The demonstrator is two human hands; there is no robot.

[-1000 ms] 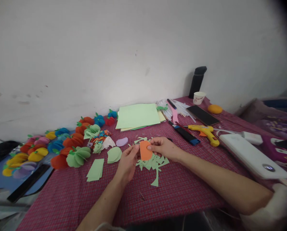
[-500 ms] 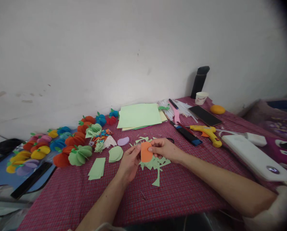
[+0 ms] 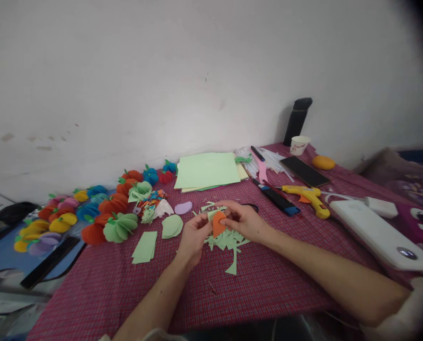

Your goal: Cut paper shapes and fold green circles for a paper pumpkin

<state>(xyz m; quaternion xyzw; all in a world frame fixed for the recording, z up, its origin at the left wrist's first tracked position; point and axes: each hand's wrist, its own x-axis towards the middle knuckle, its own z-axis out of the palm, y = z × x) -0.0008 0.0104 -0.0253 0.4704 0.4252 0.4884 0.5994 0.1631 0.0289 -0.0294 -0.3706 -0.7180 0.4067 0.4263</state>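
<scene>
An orange paper piece (image 3: 218, 224) with a curved edge is pinched in my right hand (image 3: 242, 220). My left hand (image 3: 194, 235) is closed at the left of it, on a light green paper piece (image 3: 210, 215) that shows partly behind the orange one. Green paper scraps (image 3: 227, 240) lie on the table under and around my hands. To the left are a stack of rounded green pieces (image 3: 172, 226), green rectangles (image 3: 145, 247) and a purple piece (image 3: 183, 208).
Paper pumpkins (image 3: 119, 227) in many colours cover the left side. Green sheets (image 3: 207, 170) lie at the back. On the right are a yellow glue gun (image 3: 312, 196), a blue-black cutter (image 3: 278, 199), a phone (image 3: 304, 171), a paper cup (image 3: 299, 145), a black bottle (image 3: 296, 122) and a white power bank (image 3: 382, 234).
The orange piece has turned and come away from its flat, facing position, and light green paper now shows between my hands. The whole view has shifted slightly.
</scene>
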